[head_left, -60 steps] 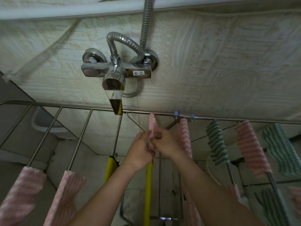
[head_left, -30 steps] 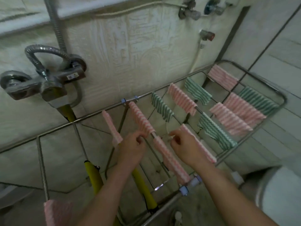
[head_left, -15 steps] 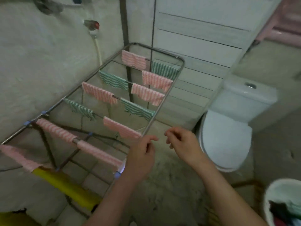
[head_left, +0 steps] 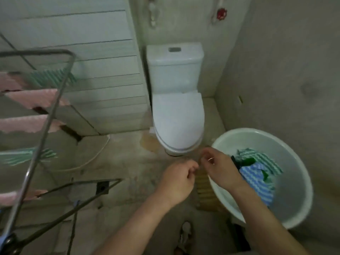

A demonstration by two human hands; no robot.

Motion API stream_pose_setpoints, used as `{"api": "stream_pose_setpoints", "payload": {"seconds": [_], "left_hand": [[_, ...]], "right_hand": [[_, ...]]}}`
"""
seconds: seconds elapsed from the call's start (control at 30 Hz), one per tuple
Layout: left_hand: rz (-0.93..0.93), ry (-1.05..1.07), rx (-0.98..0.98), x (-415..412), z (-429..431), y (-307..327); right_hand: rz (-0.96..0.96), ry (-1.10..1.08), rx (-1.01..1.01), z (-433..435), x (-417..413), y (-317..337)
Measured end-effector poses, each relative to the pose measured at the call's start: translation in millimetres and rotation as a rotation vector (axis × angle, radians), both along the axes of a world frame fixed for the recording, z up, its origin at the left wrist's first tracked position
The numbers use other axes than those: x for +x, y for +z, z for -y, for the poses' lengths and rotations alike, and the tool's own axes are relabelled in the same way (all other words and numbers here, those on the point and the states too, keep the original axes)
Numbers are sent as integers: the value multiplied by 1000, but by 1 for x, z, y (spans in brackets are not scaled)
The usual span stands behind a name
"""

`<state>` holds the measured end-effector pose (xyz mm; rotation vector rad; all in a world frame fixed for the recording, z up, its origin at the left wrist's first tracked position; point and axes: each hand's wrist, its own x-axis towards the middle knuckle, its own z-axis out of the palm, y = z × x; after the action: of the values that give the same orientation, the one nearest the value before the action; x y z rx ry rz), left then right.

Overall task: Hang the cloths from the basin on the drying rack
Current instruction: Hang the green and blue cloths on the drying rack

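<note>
A white round basin [head_left: 298, 162] sits low at the right, holding a heap of striped cloths [head_left: 257, 173], green-and-white and blue-and-white. My right hand [head_left: 220, 170] hovers over the basin's left rim with loosely curled fingers and holds nothing. Just left of it, outside the basin, is my left hand [head_left: 180, 179], loosely curled and also holding nothing. The metal drying rack [head_left: 49, 115] fills the left edge, with pink cloths [head_left: 35, 98] and green striped cloths [head_left: 29, 155] draped over its rods.
A white toilet [head_left: 177, 107] with its lid down stands straight ahead against the wall. A wooden slatted stool [head_left: 204, 188] shows under the basin's left side. A hose [head_left: 92, 157] lies on the stained floor near the rack. A red valve [head_left: 221, 13] is on the wall.
My view has swung right, from the shower tap and rack to the toilet and basin. Both hands let go of the hung pink cloth and moved with nothing in them toward the basin.
</note>
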<state>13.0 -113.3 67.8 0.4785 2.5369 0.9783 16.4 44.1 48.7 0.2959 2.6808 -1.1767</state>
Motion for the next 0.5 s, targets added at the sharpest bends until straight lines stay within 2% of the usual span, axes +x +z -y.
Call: {"api": "stream_pose_setpoints", "payload": {"seconds": [0.1,0.23,0.4,0.5], "left_hand": [[21,-200,-79,-2,-57,-26],[19,-441,-207,-7,-115,-62],[54,-625,-352,-17,-151,-101],[46,-740,-505,-22,-172,-115]], "right_hand": [[95,-188,19,-60,20,-30],[233,-317,98,-114,45,-68],[319,-354,208,-144,52,-104],[391,-365,210,-154,56,-125]]}}
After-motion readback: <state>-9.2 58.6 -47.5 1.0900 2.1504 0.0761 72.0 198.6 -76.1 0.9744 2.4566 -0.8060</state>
